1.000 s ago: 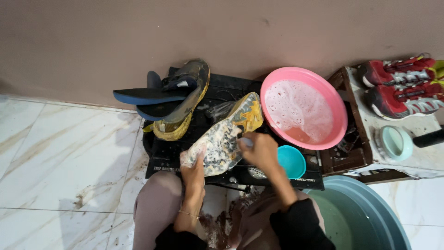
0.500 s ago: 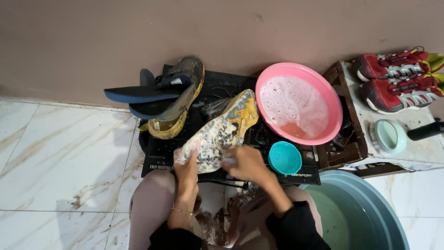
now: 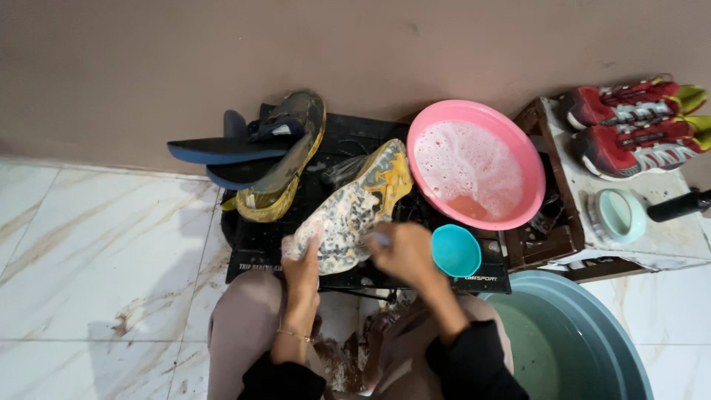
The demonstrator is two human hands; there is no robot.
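One head camera looks steeply down, close above the hands [image 3: 355, 259].

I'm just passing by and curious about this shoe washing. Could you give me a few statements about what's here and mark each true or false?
1. The left hand grips the heel end of the soapy yellow sports shoe. True.
2. The round pink plastic basin is dry and empty. False: it holds foamy water.
3. A pair of red trainers sits on the white-topped stand to the right. True.
4. The small teal plastic bowl sits inside the pink basin. False: it stands outside, just in front of it.
5. The right hand rests on the large grey-green tub. False: it is at the shoe's side.
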